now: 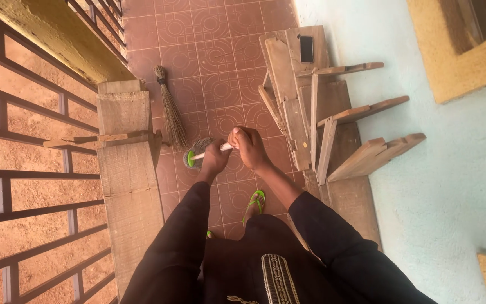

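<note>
Both my hands grip a pale wooden mop handle [224, 147] over the red patterned floor tiles [220, 62]. My left hand [215, 159] holds it lower down, my right hand [247, 145] closes over its upper end. The grey stringy mop head with a green collar [194, 154] rests on the tiles just left of my hands. Black sleeves cover both arms. A green sandal [256, 204] shows on my foot below the hands.
A straw hand broom [171, 110] lies on the tiles by a wooden bench [127, 186] at the left. Metal railing bars [35, 169] run along the left edge. Stacked wooden benches [322, 112] lean against the pale wall [451, 169] on the right.
</note>
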